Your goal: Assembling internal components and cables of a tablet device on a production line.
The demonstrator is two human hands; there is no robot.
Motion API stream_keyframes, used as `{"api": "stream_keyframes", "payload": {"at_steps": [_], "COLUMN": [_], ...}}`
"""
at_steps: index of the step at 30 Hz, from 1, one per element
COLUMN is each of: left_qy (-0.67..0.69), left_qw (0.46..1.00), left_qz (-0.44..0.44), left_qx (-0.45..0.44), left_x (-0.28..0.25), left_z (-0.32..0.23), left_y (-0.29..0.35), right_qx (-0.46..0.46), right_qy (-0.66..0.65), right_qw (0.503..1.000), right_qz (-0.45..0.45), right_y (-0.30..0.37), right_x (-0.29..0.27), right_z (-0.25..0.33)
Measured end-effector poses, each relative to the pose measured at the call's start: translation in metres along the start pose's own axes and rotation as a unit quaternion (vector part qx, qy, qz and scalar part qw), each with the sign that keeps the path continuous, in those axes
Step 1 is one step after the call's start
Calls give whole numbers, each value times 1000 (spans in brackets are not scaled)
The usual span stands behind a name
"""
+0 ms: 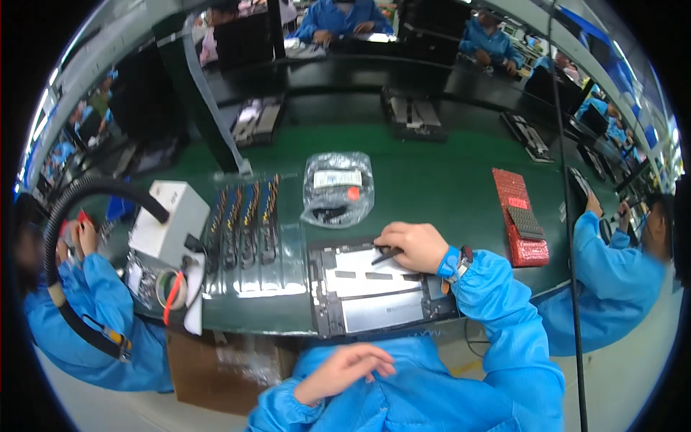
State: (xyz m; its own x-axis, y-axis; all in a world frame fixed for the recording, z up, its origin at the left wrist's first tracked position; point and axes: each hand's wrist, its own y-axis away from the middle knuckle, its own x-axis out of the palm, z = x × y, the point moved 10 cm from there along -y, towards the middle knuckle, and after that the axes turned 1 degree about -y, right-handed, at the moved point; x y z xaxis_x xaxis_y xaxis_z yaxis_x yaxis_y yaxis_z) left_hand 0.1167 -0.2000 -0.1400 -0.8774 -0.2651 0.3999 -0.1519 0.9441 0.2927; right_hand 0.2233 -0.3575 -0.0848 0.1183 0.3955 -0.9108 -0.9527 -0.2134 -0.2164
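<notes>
An opened tablet (381, 308) lies at the near edge of the bench, with silver battery packs showing inside a dark frame. My right hand (412, 247) is over its far side, fingers closed on a slim black tool (388, 255) whose exact kind I cannot make out. The tool's tip is over the tablet's far part; whether it touches is unclear. My left hand (348, 369) rests in front of my body, off the bench, fingers loosely stretched and holding nothing. Behind the tablet lies a clear plastic bag (338, 189) with a white label and a red-orange dot.
Left of the tablet, a clear tray (245, 277) holds several dark flex cables (250, 223). Farther left stand a white box (173, 219) with a black hose (50, 237) and a tape roll (169, 288). Red bubble wrap (512, 198) lies right. Co-workers sit at both sides.
</notes>
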Motion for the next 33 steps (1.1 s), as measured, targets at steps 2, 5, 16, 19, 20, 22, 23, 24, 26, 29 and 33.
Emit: {"api": "stream_keyframes", "payload": {"at_steps": [2, 5, 16, 19, 20, 22, 23, 24, 26, 29, 33], "left_qy": [126, 266, 347, 252, 251, 261, 266, 283, 317, 254, -59], "left_qw": [990, 962, 926, 947, 941, 921, 899, 889, 865, 853, 857], "left_qz": [-4, -52, -101, -176, -190, -226, -257, -240, -234, -273, -354], "left_qx": [-68, -2, 106, 92, 122, 181, 235, 269, 312, 366, 370], "left_x": [10, -7, -22, -27, -30, -27, -29, -24, -25, -19, 3], "left_z": [30, 47, 46, 41, 37, 24, 11, -1, -20, -46, -95], "left_y": [-4, -19, -36, -21, -22, -30, -33, -39, -44, -28, 11], "right_qx": [-7, 24, 92, 82, 76, 74, 79, 90, 100, 52, -45], "right_qy": [8, 34, 26, 35, 32, 28, 23, 23, -1, -85, -270], "right_qw": [1000, 999, 995, 996, 996, 996, 996, 994, 994, 992, 918], "right_qz": [-12, -27, 18, 31, 28, 40, 47, 54, 46, -75, -288], "right_y": [3, 3, 18, 22, 20, 18, 16, 13, 8, 7, 13], "right_x": [1, 1, 2, 5, 6, 7, 5, 2, -10, -53, -107], "right_z": [1, 3, 8, 15, 14, 10, 9, 12, 15, 43, 71]}}
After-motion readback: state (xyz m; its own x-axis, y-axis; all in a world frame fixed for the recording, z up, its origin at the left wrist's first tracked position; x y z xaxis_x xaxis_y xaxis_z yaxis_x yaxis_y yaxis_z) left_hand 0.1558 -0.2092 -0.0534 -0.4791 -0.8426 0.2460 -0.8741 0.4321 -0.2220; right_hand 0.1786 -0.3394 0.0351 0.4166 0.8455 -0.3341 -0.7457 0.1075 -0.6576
